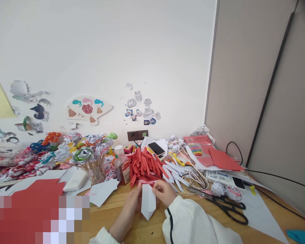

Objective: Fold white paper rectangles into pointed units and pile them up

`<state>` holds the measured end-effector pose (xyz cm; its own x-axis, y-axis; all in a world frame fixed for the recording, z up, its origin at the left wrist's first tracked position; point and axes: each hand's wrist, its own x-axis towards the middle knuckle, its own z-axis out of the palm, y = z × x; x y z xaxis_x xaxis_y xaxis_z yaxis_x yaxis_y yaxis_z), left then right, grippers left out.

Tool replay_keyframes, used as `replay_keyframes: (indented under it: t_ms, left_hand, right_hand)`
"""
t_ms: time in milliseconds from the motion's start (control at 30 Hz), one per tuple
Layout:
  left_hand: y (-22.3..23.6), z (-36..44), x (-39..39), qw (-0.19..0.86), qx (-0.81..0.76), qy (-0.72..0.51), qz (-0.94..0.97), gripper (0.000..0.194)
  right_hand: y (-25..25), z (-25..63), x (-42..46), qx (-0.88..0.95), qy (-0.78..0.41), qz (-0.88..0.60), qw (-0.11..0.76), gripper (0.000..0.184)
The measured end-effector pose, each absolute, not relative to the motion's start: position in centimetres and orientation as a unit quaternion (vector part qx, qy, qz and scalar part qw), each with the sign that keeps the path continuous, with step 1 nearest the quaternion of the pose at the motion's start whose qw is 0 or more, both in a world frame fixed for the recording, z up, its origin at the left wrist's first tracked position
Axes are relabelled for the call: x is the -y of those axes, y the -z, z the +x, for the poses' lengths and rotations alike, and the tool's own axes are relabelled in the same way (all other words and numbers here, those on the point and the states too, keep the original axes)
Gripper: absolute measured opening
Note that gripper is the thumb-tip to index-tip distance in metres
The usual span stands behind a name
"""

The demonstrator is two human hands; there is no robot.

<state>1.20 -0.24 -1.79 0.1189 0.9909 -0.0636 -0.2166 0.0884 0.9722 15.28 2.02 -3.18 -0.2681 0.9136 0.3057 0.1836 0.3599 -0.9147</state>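
Observation:
A white folded paper (148, 202) with a pointed near end and lengthwise creases is between my hands, just above the wooden table. My left hand (130, 203) lies along its left edge, the fingers closed on its upper left side and partly hidden behind it. Thumb and bent fingers of my right hand (164, 193) pinch the upper right edge. Just beyond the hands is a heap of folded red paper strips (144, 166), with folded white strips (175, 173) to its right. To the left lies a flat white sheet (104, 192).
Black-handled scissors (228, 206) lie to the right, near crumpled paper balls (226, 191) and a bead string (198, 179). A phone (156, 148) rests behind the red strips. A bottle (122, 169) and a cup of sticks (96, 174) stand left. Red sheets (33, 203) cover the left side.

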Motion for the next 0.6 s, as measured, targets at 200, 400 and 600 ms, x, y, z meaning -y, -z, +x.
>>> replay_keyframes:
  t_ms: [200, 400, 600]
  left_hand:
    - [0.0, 1.1, 1.3, 0.643, -0.427, -0.478, 0.419, 0.029]
    - [-2.1, 1.2, 2.4, 0.659, -0.422, -0.437, 0.443, 0.027]
    - [-1.5, 0.9, 1.9, 0.656, -0.429, -0.422, 0.456, 0.028]
  right_hand:
    - [3.0, 15.3, -1.8, 0.726, -0.339, -0.406, 0.438, 0.010]
    - [3.0, 15.3, -1.8, 0.743, -0.297, -0.411, 0.436, 0.007]
    - [3.2, 15.3, -1.8, 0.745, -0.282, -0.431, 0.423, 0.008]
